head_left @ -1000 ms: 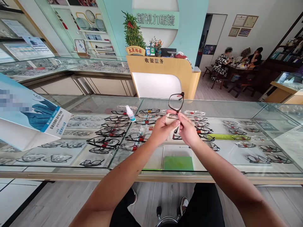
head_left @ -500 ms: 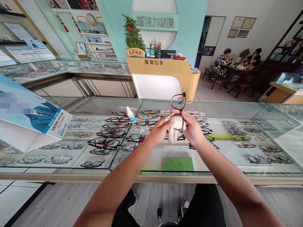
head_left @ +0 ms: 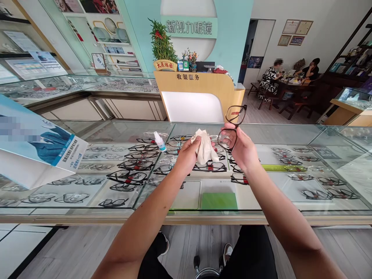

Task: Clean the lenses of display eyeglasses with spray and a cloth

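Note:
My right hand (head_left: 243, 149) grips a pair of dark-framed glasses (head_left: 234, 126) by the lower lens, the other lens sticking up to the right. My left hand (head_left: 186, 155) is closed on a crumpled cream cleaning cloth (head_left: 204, 149), held a little to the left of the glasses and apart from them. Both hands hover above the glass display counter (head_left: 279, 133), over rows of spectacle frames (head_left: 130, 164) laid out inside it. A small white spray bottle (head_left: 159, 141) with a blue label stands on the glass just left of my left hand.
A blue and white poster board (head_left: 35, 149) leans over the counter's left end. A green pad (head_left: 219, 200) lies inside the case below my hands. Beyond stand a wooden cashier desk (head_left: 200, 93) and another glass counter (head_left: 72, 83). Two people sit at a table (head_left: 290, 81) far right.
The hands have come apart: the cloth was against the lens half a second ago and now sits left of it. The glasses moved right and tilted.

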The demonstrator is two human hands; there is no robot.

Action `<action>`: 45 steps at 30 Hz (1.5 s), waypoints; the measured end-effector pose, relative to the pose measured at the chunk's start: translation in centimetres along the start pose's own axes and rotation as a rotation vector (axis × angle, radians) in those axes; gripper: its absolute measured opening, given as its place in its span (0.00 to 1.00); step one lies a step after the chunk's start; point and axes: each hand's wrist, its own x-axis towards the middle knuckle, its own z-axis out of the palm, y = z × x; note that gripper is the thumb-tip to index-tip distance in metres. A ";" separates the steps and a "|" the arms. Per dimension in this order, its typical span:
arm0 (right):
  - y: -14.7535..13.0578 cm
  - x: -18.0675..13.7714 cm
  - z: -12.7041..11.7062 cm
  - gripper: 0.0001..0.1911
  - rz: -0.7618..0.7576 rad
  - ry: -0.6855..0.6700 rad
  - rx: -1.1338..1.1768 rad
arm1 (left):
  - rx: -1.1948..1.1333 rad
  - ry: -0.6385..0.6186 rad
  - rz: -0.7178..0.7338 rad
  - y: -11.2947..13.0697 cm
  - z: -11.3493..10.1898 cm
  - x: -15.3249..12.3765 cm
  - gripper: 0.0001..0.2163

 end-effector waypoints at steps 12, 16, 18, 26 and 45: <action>-2.5 0.5 -2.2 0.25 0.048 -0.272 -0.291 | 0.316 0.018 0.364 1.1 -1.2 -0.4 0.28; -2.7 0.7 -3.0 0.24 0.076 -0.413 -0.382 | 0.690 0.172 0.763 1.0 -1.2 -0.9 0.23; -2.8 0.7 -3.1 0.25 0.099 -0.471 -0.436 | 0.810 0.193 0.896 1.0 -1.1 -1.0 0.24; -3.4 1.1 -3.2 0.23 0.117 -0.685 -0.557 | 0.903 -0.039 0.873 0.9 -0.8 -1.4 0.26; -2.9 1.2 -3.6 0.18 0.137 -0.384 -0.437 | 0.912 -0.032 1.082 -0.1 -1.6 -0.5 0.25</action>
